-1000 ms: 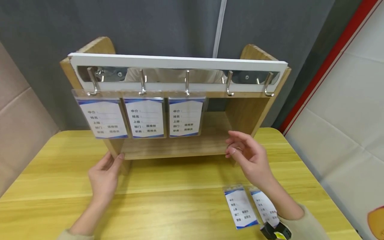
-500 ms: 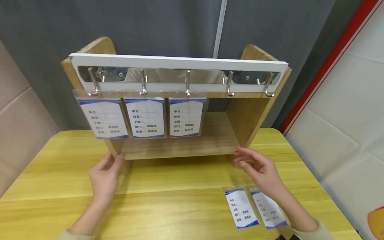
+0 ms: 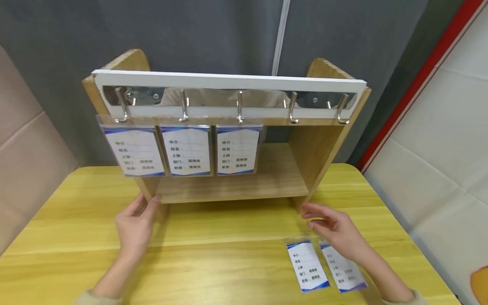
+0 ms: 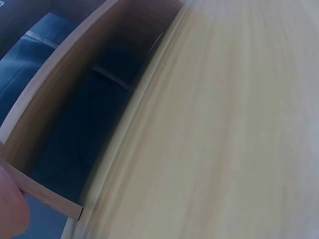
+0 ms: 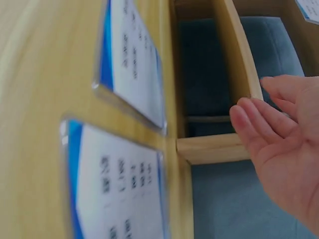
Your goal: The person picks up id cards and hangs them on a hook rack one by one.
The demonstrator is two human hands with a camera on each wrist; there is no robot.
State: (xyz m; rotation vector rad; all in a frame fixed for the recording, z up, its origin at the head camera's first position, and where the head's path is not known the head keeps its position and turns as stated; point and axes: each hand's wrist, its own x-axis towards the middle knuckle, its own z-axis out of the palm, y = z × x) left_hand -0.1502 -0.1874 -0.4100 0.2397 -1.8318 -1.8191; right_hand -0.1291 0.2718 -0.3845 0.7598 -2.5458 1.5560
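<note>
"What's filling the lower half of the frame?"
"A yellow wooden table (image 3: 228,262). One wooden rack (image 3: 280,178) is standing on it, spanning the centre."
"And the fingers?"
"At lower left, the left hand (image 3: 134,228) is pinching the rack's left side between thumb and fingers. At lower right, the right hand (image 3: 337,231) is hovering beside its right foot (image 3: 299,204), fingers bending slightly, side by side; I can't tell whether they're touching."
"Badges?"
"Five: three hanging badges (image 3: 185,152) left of centre, two loose badges (image 3: 308,264) lying lower right."
"Hooks?"
"Five metal hooks (image 3: 239,103), lining up across the rack's front."
"Any writing?"
"The badges are showing 中介, 姓名, 部门 and 职务."
</note>
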